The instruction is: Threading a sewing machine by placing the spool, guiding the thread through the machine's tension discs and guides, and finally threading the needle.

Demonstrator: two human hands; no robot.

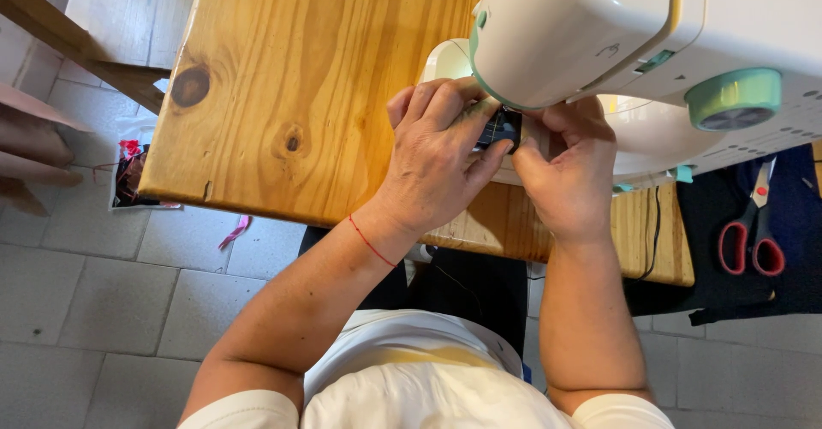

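At frame centre, the left hand (438, 151) and right hand (565, 168) pinch a small dark piece (499, 127) — perhaps fabric — under the white sewing machine (599, 26) on the wooden table (291, 78); red-handled scissors (752, 232) lie at right.

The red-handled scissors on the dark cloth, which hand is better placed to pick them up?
Probably the right hand: the red-handled scissors lie on the dark cloth on its side, while the left hand would have to cross over.

So there's a small dark piece of fabric (499, 128), mostly hidden, sitting flat on the white sewing machine (599, 26) bed right under the needle end, pinched between both sets of fingers (479, 159).
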